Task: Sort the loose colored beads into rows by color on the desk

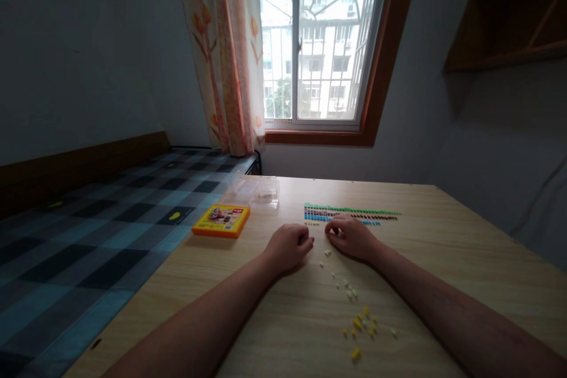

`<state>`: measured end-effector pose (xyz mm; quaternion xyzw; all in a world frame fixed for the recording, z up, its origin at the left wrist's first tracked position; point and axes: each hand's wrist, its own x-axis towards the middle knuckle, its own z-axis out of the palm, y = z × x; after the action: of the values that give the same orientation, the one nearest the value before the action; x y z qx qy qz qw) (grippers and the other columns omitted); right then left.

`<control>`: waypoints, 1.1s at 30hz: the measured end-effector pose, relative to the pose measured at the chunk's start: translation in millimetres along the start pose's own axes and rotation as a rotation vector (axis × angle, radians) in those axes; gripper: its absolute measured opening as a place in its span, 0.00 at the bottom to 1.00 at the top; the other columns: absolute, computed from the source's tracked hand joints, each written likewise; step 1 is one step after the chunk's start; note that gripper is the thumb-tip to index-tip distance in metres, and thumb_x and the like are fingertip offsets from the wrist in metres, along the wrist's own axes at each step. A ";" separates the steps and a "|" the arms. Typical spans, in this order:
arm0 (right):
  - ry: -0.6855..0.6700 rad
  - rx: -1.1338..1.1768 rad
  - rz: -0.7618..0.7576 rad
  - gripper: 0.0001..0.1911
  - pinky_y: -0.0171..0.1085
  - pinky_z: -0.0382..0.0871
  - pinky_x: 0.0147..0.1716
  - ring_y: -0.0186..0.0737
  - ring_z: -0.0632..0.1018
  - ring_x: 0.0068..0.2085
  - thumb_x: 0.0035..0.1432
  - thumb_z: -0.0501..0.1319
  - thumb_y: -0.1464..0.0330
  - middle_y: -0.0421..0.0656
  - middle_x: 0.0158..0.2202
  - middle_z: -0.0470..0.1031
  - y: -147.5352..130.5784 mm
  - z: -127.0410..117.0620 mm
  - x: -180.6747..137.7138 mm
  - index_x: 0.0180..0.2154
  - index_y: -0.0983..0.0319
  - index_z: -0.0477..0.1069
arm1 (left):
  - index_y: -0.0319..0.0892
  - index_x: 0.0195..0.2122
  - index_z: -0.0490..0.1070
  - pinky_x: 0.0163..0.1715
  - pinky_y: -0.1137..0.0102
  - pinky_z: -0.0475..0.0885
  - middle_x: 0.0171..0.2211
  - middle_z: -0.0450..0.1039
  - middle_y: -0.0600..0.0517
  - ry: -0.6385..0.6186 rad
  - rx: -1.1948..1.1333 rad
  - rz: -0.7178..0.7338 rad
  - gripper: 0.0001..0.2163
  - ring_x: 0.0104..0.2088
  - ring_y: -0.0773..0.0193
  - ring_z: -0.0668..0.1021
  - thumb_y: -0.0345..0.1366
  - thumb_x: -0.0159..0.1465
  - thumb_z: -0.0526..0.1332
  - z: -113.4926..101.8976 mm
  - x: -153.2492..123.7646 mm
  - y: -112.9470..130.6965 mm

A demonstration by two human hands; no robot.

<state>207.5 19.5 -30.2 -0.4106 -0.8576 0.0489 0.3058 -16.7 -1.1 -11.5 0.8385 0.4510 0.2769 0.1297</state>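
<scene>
My left hand rests on the table with its fingers curled into a loose fist; whatever may be inside is hidden. Opposite it, my right hand is closed, fingertips bent down to the tabletop at the end of a short row of tiny beige pieces. Just beyond lie long straight rows of small green pieces, brown pieces and blue pieces. Between my forearms, several loose cream pieces are scattered, with several yellow pieces nearer to me.
An orange-yellow box with a printed label lies left of my hands. Clear plastic containers stand behind it. A bed with a checked cover adjoins the wooden table on the left. A window is ahead.
</scene>
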 end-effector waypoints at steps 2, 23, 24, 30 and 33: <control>0.004 -0.012 0.016 0.06 0.35 0.62 0.35 0.37 0.71 0.32 0.54 0.60 0.74 0.40 0.27 0.72 1.0 0.4 0.5 0.30 0.60 0.75 | 0.40 0.18 0.59 0.24 0.71 0.51 0.18 0.59 0.57 0.001 0.000 0.003 0.14 0.22 0.70 0.61 0.37 0.59 0.57 0.2 0.0 0.0; 0.034 -0.077 0.092 0.06 0.36 0.63 0.36 0.38 0.73 0.33 0.57 0.60 0.69 0.41 0.27 0.74 0.3 2.5 2.7 0.30 0.59 0.75 | 0.40 0.18 0.63 0.25 0.71 0.51 0.18 0.61 0.56 -0.031 0.038 -0.018 0.14 0.23 0.69 0.61 0.38 0.59 0.58 -0.5 -0.2 2.4; 0.032 -0.072 0.089 0.06 0.36 0.63 0.36 0.38 0.73 0.33 0.57 0.60 0.69 0.40 0.27 0.74 0.7 2.7 2.9 0.30 0.59 0.75 | 0.41 0.18 0.63 0.25 0.71 0.51 0.19 0.62 0.56 -0.034 0.042 -0.019 0.14 0.23 0.69 0.62 0.38 0.59 0.58 -0.6 -0.3 2.6; 0.019 -0.056 0.079 0.06 0.35 0.63 0.36 0.38 0.73 0.33 0.58 0.59 0.70 0.40 0.26 0.73 1.9 3.9 3.1 0.31 0.59 0.75 | 0.41 0.19 0.64 0.25 0.71 0.51 0.19 0.64 0.55 -0.050 0.078 0.002 0.13 0.23 0.68 0.63 0.38 0.59 0.58 -0.6 -1.3 2.9; 0.019 -0.057 0.084 0.06 0.35 0.62 0.35 0.38 0.73 0.33 0.58 0.59 0.70 0.40 0.26 0.73 1.4 4.3 2.9 0.31 0.59 0.74 | 0.41 0.19 0.63 0.25 0.71 0.51 0.20 0.65 0.55 -0.059 0.096 0.021 0.13 0.23 0.68 0.63 0.38 0.59 0.58 -0.7 -1.7 3.1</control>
<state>204.6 23.3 -32.8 -0.4551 -0.8378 0.0336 0.2997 -15.7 -4.3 -10.1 0.8563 0.4509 0.2314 0.0997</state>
